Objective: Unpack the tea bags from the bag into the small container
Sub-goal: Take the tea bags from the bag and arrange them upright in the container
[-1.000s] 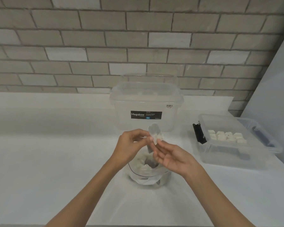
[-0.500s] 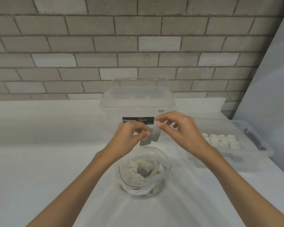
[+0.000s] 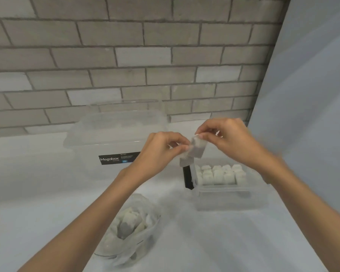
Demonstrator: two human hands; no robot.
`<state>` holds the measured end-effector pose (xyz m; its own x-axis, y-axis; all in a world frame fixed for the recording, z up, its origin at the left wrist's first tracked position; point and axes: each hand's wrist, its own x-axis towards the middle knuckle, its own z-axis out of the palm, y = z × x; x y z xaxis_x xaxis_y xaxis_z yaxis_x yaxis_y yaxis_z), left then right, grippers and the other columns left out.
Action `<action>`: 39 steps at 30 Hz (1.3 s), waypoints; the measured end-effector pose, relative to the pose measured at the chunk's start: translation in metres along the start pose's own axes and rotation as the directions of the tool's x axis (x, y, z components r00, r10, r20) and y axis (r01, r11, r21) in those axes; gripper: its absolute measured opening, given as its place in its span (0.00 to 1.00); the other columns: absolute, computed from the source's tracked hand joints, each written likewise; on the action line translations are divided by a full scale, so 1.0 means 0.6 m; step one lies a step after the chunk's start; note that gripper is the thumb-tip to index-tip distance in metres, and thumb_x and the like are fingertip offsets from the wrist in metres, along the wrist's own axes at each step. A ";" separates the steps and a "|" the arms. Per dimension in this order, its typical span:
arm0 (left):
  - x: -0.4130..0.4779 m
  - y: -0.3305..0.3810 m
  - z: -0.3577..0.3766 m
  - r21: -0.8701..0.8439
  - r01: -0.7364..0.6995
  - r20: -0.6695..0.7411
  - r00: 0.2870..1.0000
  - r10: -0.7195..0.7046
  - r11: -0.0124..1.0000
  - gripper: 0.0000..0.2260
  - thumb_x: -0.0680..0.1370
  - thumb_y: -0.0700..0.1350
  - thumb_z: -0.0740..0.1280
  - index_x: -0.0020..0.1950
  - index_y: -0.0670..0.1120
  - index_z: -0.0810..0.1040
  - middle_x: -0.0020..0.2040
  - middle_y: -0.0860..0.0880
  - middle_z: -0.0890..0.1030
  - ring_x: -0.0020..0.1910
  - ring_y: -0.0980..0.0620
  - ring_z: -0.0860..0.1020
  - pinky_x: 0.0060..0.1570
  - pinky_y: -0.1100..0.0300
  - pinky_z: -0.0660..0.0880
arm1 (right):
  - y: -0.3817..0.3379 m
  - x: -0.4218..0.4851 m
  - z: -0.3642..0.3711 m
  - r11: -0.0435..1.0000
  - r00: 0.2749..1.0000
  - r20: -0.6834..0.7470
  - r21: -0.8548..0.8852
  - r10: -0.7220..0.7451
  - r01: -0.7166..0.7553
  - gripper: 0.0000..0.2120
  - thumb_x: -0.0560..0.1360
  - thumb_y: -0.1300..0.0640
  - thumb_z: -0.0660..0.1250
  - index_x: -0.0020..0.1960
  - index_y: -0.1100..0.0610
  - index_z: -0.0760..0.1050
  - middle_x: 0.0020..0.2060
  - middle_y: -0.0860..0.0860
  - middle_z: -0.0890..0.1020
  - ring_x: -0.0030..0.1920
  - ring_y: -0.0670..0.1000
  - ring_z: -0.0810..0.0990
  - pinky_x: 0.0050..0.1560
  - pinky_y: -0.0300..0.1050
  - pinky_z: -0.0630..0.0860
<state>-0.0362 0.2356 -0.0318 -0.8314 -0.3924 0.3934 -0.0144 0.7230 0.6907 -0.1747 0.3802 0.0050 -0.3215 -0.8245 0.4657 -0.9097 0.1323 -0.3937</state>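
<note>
Left hand (image 3: 161, 152) and right hand (image 3: 230, 140) pinch white paper tea bags (image 3: 196, 151) with curled fingers, seemingly separating them for the small clear plastic container (image 3: 230, 197), two o'clock from the clear plastic bag (image 3: 153, 218).

Two pale, overlapping tea bags (image 3: 196, 149), pinched mid-air between left hand (image 3: 161, 152) and right hand (image 3: 230, 140), above the left end of the small container (image 3: 232, 188). Clear, open-topped, holding neat rows of white tea bags (image 3: 218, 174). Nearer and leftward, crumpled clear bag (image 3: 151, 218), open, part full of more.
</note>
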 end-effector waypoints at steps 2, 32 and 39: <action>0.031 0.014 0.032 -0.007 -0.003 0.016 1.000 0.003 1.000 0.04 0.76 0.44 0.71 0.46 0.52 0.84 0.40 0.62 0.82 0.39 0.63 0.78 0.42 0.74 0.70 | 0.041 -0.003 -0.030 0.999 0.999 -0.026 -0.036 0.039 -0.040 0.04 0.75 0.58 0.69 0.46 0.54 0.83 0.39 0.45 0.83 0.40 0.44 0.79 0.43 0.28 0.70; 0.146 -0.071 0.353 0.618 0.155 0.369 0.809 -0.458 0.771 0.11 0.77 0.39 0.66 0.59 0.41 0.76 0.58 0.42 0.76 0.54 0.42 0.78 0.53 0.53 0.76 | 0.297 -0.060 0.041 0.960 0.856 0.440 -0.187 0.269 -0.206 0.07 0.76 0.64 0.63 0.47 0.57 0.80 0.42 0.51 0.79 0.47 0.51 0.77 0.49 0.45 0.76; 0.146 -0.069 0.343 0.625 0.169 0.358 0.806 -0.472 0.762 0.15 0.76 0.44 0.70 0.61 0.41 0.74 0.61 0.42 0.73 0.56 0.42 0.77 0.54 0.53 0.75 | 0.312 -0.049 0.091 0.932 0.753 0.557 -0.288 0.350 -0.221 0.08 0.75 0.66 0.64 0.48 0.57 0.80 0.50 0.53 0.78 0.53 0.53 0.77 0.49 0.47 0.72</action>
<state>-0.2228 0.2883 -0.1508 -0.8620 -0.4536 -0.2262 -0.4983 0.8402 0.2141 -0.3210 0.3988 -0.1257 -0.4143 -0.8810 -0.2284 -0.8526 0.4635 -0.2414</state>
